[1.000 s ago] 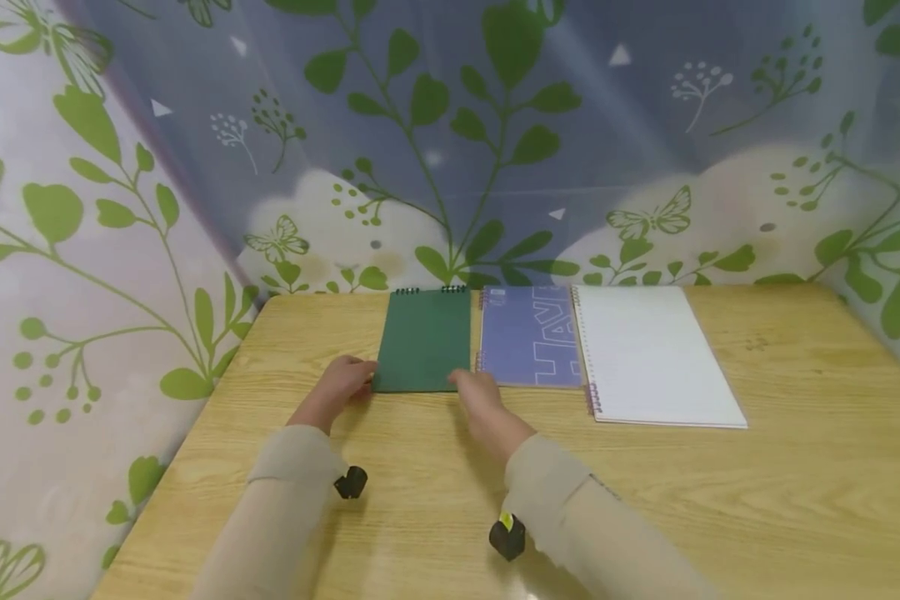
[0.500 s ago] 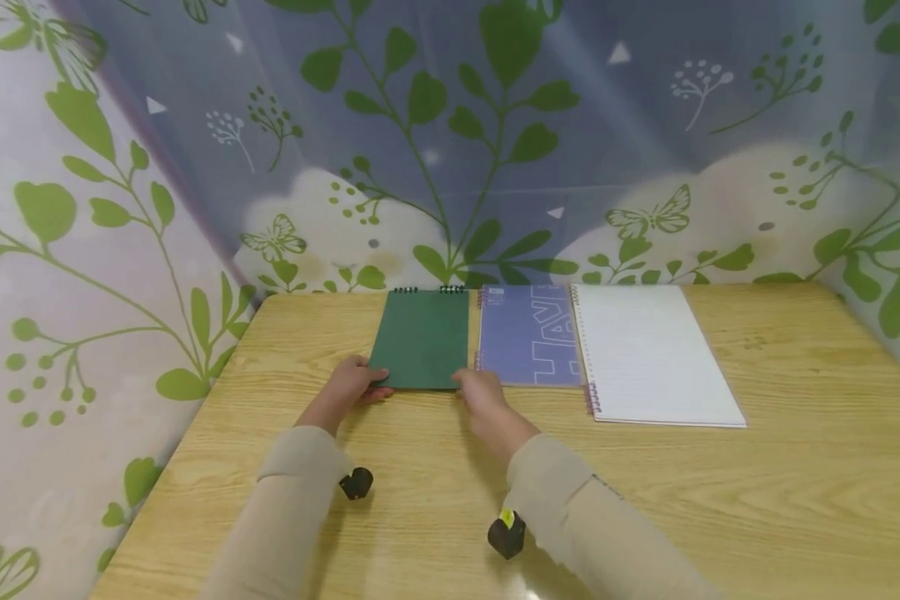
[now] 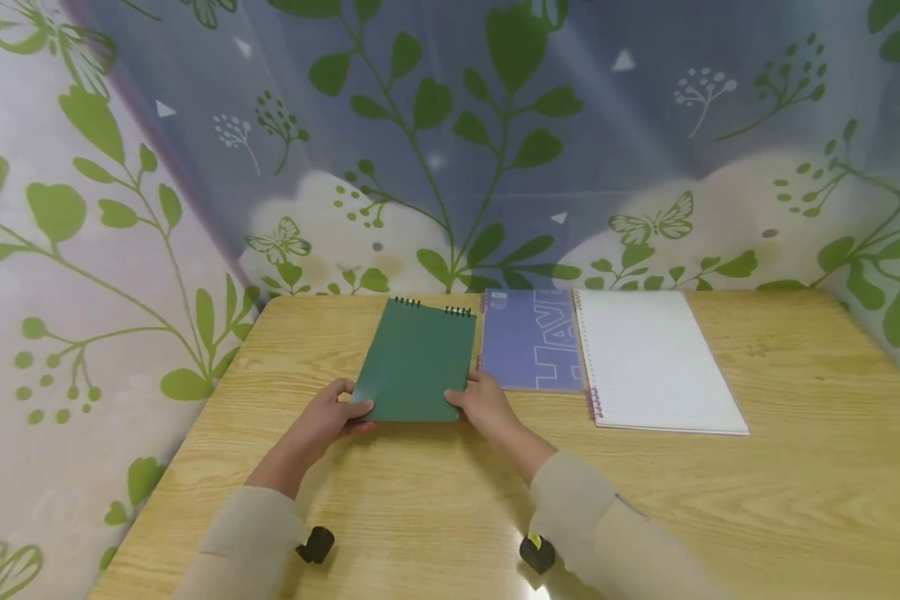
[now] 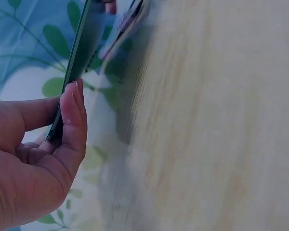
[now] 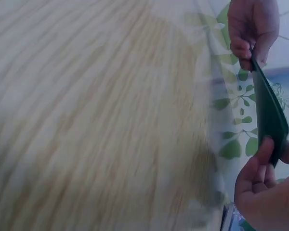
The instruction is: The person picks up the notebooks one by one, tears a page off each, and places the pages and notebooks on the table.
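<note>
A green notebook (image 3: 418, 360) with black spiral rings along its far edge is raised off the table, as both wrist views show from the side. My left hand (image 3: 326, 418) pinches its near left corner, thumb on top of the cover and fingers beneath. At the near right corner my right hand (image 3: 489, 407) grips it the same way. In the left wrist view the left hand (image 4: 43, 149) has its fingers curled under the notebook (image 4: 79, 53). The right wrist view has the right hand (image 5: 265, 185) at the lower end and the left hand (image 5: 253, 29) at the upper end.
Just right of the green notebook lies a purple notebook (image 3: 531, 342) with outlined lettering. Beside it is a larger spiral notebook (image 3: 656, 358) with a white page facing up. All are on a wooden table (image 3: 435, 517) against a leaf-patterned backdrop (image 3: 435, 150).
The green notebook has come up off the table and toward me, tilting slightly. My left hand has gone from touching its side to gripping its corner. The other notebooks stay put.
</note>
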The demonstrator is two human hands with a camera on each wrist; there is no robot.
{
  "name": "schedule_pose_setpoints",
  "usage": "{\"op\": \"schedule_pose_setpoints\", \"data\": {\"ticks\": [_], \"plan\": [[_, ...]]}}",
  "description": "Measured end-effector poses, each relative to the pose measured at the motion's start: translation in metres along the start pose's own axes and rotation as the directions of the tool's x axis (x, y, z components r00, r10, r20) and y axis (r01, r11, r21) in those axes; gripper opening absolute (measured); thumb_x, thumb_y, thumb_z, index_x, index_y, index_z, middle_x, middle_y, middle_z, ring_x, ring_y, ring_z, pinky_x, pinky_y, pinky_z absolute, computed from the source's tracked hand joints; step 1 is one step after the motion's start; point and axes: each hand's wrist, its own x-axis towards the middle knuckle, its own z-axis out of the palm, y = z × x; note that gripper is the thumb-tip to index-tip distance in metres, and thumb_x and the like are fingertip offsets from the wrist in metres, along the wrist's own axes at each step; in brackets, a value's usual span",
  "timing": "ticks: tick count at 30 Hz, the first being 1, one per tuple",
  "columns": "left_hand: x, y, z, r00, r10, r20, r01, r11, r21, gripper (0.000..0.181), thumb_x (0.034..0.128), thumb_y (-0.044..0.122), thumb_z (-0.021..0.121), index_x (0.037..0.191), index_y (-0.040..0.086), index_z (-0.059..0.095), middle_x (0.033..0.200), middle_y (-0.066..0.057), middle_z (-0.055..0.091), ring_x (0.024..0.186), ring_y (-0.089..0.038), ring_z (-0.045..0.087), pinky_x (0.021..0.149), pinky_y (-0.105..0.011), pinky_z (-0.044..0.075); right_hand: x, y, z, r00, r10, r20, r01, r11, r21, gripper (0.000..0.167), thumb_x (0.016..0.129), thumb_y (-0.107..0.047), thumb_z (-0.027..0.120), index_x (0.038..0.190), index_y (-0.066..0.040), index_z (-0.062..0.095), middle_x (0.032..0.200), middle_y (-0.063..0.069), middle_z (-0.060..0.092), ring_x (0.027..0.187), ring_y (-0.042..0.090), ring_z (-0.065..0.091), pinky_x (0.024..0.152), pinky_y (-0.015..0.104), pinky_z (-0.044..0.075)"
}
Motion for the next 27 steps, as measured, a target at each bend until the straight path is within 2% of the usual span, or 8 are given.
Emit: {"op": "schedule_pose_setpoints", "data": {"ticks": [2,6,10,14,17,21,24,27], "plan": [[-0.013,-0.003,0.000,1.000,0.011,0.014,-0.011,1.000,0.012,0.024,0.0937,0.008,0.051,0.110,-0.002,0.036,0.098,-0.014,0.056,0.075,-0.012,0.065,0.073,-0.024,0.054,-0.006,0.001,-0.002,0.999,-0.037,0.038,0.041,0.990,-0.134,0.058,0.090,-0.013,0.057,0.139,0.003,0.031,0.107,0.018,0.062,0.080,0.016,0.059,0.072,0.030,0.049],[-0.033,-0.013,0.000,0.999,0.031,0.043,-0.033,0.998,0.046,0.023,0.0936,0.008,0.051,0.107,-0.002,0.035,0.090,-0.009,0.062,0.074,-0.012,0.066,0.073,-0.024,0.054,-0.021,0.006,-0.003,0.990,-0.091,0.106,0.122,0.930,-0.347,0.064,0.090,-0.017,0.058,0.141,0.003,0.026,0.083,0.009,0.059,0.066,0.017,0.053,0.060,0.029,0.045],[-0.045,-0.021,0.002,0.996,0.043,0.078,-0.050,0.995,0.088,0.026,0.0931,0.011,0.053,0.108,-0.003,0.036,0.086,-0.008,0.066,0.073,-0.011,0.067,0.073,-0.025,0.054,-0.034,0.013,-0.002,0.982,-0.115,0.149,0.166,0.902,-0.399,0.071,0.090,-0.017,0.058,0.143,0.006,0.018,0.063,0.001,0.046,0.049,0.011,0.035,0.047,0.023,0.032],[-0.053,-0.027,0.008,0.999,0.033,0.036,-0.040,0.979,0.198,0.032,0.0911,0.012,0.056,0.112,-0.006,0.039,0.084,-0.009,0.062,0.069,-0.013,0.066,0.071,-0.028,0.053,-0.043,0.018,-0.002,0.978,-0.100,0.184,0.167,0.904,-0.393,0.076,0.090,-0.015,0.058,0.145,0.005,0.009,0.059,-0.002,0.045,0.046,0.009,0.031,0.045,0.022,0.029],[-0.057,-0.028,0.016,0.998,0.034,-0.061,-0.008,0.922,0.388,0.037,0.0892,0.016,0.060,0.115,-0.006,0.044,0.080,-0.010,0.057,0.065,-0.015,0.061,0.065,-0.029,0.050,-0.046,0.020,-0.003,0.976,-0.099,0.194,0.169,0.904,-0.392,0.078,0.089,-0.014,0.059,0.145,0.005,0.008,0.059,-0.001,0.047,0.046,0.010,0.033,0.045,0.023,0.029],[-0.062,-0.025,0.024,0.986,0.085,-0.147,0.026,0.778,0.628,0.048,0.0882,0.022,0.061,0.120,-0.009,0.045,0.094,-0.020,0.062,0.080,-0.028,0.062,0.066,-0.037,0.049,-0.045,0.022,-0.004,0.971,-0.092,0.220,0.178,0.896,-0.407,0.081,0.087,-0.013,0.062,0.145,0.006,0.009,0.066,0.004,0.058,0.050,0.010,0.046,0.051,0.025,0.037],[-0.066,-0.021,0.027,0.981,0.114,-0.155,0.031,0.701,0.713,0.050,0.0878,0.024,0.061,0.120,-0.012,0.044,0.105,-0.027,0.061,0.096,-0.037,0.061,0.074,-0.043,0.051,-0.042,0.024,-0.007,0.963,-0.079,0.258,0.183,0.895,-0.408,0.078,0.086,-0.013,0.062,0.146,0.003,0.013,0.073,0.010,0.065,0.051,0.011,0.055,0.055,0.026,0.046],[-0.068,-0.019,0.029,0.980,0.133,-0.151,0.029,0.650,0.759,0.048,0.0864,0.025,0.063,0.115,-0.010,0.048,0.106,-0.025,0.060,0.098,-0.038,0.059,0.076,-0.045,0.050,-0.040,0.025,-0.011,0.957,-0.063,0.283,0.177,0.901,-0.396,0.074,0.087,-0.014,0.060,0.146,-0.001,0.017,0.071,0.011,0.065,0.049,0.013,0.058,0.054,0.028,0.050]]}}
